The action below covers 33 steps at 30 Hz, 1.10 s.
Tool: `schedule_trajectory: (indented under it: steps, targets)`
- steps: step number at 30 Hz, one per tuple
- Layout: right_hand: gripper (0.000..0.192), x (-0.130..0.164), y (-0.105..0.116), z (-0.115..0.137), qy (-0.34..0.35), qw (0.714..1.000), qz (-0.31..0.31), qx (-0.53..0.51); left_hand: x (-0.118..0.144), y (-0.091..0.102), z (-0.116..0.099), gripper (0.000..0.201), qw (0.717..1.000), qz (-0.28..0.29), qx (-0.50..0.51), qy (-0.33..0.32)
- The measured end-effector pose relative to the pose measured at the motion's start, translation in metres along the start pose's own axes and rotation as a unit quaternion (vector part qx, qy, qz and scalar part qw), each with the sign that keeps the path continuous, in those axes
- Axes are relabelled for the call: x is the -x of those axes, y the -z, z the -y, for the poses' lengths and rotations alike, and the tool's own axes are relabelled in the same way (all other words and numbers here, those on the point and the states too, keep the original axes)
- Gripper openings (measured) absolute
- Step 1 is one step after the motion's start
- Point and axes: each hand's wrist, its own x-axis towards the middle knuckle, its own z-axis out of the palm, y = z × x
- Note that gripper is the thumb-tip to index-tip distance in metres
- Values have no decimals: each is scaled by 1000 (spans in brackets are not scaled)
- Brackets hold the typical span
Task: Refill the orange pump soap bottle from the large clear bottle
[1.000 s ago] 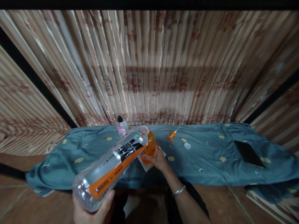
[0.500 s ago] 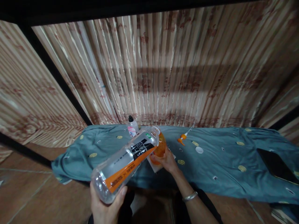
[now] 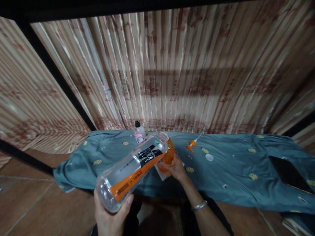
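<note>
My left hand (image 3: 110,218) grips the base of a large clear plastic bottle (image 3: 133,170) with an orange and black label, tilted so that its neck points down at a small orange bottle (image 3: 169,154). My right hand (image 3: 173,167) holds that orange bottle upright on a white sheet (image 3: 161,173) lying on the teal cloth (image 3: 221,173). The big bottle's mouth sits at the orange bottle's top; the contact itself is hidden. A silver bangle (image 3: 199,205) circles my right wrist.
A small white bottle with a black cap (image 3: 139,132) stands behind the big bottle. An orange pump head (image 3: 192,145) and a white cap (image 3: 209,157) lie to the right. A dark flat phone (image 3: 289,173) rests at far right. A striped curtain (image 3: 172,72) hangs behind.
The view shifted so the scene slid rightward in frame. Both hands keep their grips; the big bottle stays tilted at the orange bottle.
</note>
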Motion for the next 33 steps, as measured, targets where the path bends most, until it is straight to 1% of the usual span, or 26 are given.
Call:
schedule_trajectory:
  steps: [3, 8, 13, 17, 20, 26, 29, 33]
  targets:
    - [60, 0, -1, -3, 6, 1000, -1, -9, -3, 3, 4, 106, 1000, 10, -9, 7]
    - [65, -1, -1, -7, 6, 1000, 2, -19, -3, 6, 5, 104, 999, 28, -7, 14]
    - [66, -1, -2, -7, 9, 1000, 1, -24, -1, 2, 1, 101, 1000, 20, -7, -4]
    - [61, -1, -1, -4, 3, 1000, -4, -7, 0, 2, 4, 99, 1000, 6, 0, 9]
    - [61, 0, -1, 0, 2, 1000, -8, -3, -2, 4, 7, 100, 1000, 2, 0, 15]
    - [62, 0, -2, 1, -2, 1000, -4, -7, -4, 8, 11, 98, 999, 24, -16, 15]
    - [64, -1, -2, -1, 2, 1000, -7, -11, -4, 8, 11, 102, 999, 16, -13, 28]
    - [62, -1, -1, -2, 6, 1000, 1, -15, -5, 8, 11, 109, 999, 11, -20, 31]
